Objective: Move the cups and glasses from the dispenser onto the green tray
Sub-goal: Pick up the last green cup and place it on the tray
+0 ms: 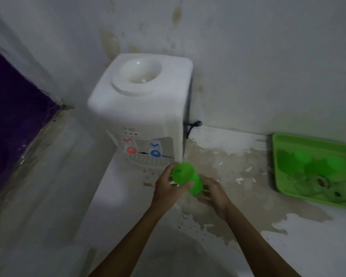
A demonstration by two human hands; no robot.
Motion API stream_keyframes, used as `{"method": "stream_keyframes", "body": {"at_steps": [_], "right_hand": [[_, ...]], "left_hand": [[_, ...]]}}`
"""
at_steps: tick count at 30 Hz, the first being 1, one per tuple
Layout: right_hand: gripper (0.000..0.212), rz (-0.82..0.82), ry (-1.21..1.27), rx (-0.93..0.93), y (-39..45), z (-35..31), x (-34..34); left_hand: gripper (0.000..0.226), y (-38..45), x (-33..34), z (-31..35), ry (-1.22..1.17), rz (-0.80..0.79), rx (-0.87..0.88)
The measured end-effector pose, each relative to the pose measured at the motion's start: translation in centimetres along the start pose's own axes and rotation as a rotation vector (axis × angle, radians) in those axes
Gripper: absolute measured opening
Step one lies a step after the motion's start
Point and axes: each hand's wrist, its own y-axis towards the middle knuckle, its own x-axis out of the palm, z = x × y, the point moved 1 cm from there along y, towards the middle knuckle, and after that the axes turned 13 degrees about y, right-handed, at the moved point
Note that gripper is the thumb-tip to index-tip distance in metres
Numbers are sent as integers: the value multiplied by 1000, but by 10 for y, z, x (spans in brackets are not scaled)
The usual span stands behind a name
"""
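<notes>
White bench [308, 246] stained brown, paint flaking (wall [248, 56] blotched too). Dispenser [140, 108] in corner. Left hand [168, 188] fingers grasping green cup [186, 176]; right hand [214, 194] grip unclear. Green tray [277, 156] well right.

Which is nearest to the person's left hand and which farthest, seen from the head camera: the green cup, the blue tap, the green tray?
1. Green cup: held in the left hand.
2. Blue tap: on the dispenser front, just above the hand.
3. Green tray: far right, by the wall.
</notes>
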Motion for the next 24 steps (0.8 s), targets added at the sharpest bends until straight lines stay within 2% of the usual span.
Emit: {"method": "stream_keyframes", "body": {"at_steps": [5, 8, 14, 18, 24], "right_hand": [[53, -52, 375, 160, -19, -14, -59], [54, -102, 571, 190, -31, -26, -92], [49, -72, 749, 145, -52, -42, -183], [48, 63, 659, 93, -63, -57, -235], [34, 281, 259, -242, -82, -109, -332]], "left_hand": [[71, -10, 59, 41, -28, -78, 59], [70, -19, 97, 62, -51, -134, 89], [77, -34, 174, 94, -35, -303, 152], [65, -37, 213, 113, -14, -375, 180], [36, -28, 290, 147, 29, -367, 145]]}}
